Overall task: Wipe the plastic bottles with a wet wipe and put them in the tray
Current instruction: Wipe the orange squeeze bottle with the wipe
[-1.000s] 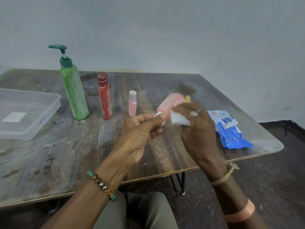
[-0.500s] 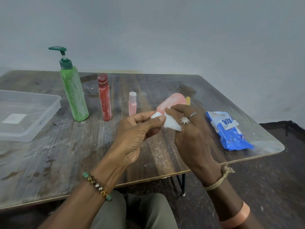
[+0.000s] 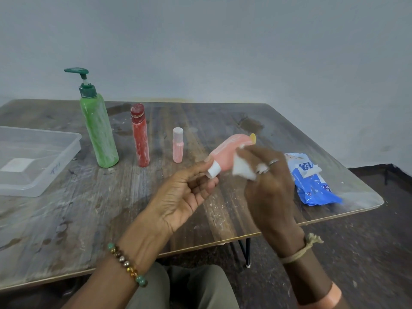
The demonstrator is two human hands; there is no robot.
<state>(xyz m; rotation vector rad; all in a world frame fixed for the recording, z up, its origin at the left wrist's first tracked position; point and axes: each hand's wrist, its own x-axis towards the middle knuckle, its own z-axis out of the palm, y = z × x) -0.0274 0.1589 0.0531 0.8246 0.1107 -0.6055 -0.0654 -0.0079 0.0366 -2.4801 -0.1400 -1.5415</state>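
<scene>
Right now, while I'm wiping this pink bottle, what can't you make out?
All in the head view:
1. Pink bottle: its middle is covered by the wet wipe and right hand.
2. Yellow object behind the bottle: only a sliver shows, so it cannot be identified.
3. Clear tray: cut off by the left edge.
4. Blue wipes packet: its left end is behind the right hand, and the print is too small to read.

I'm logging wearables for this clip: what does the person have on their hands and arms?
Left hand: a bracelet of green, brown and amber beads at the wrist. Right hand: an ornate silver ring and a plain silver ring; a knotted tan cord at the wrist, a peach band higher up the forearm. No sleeves show.
</scene>
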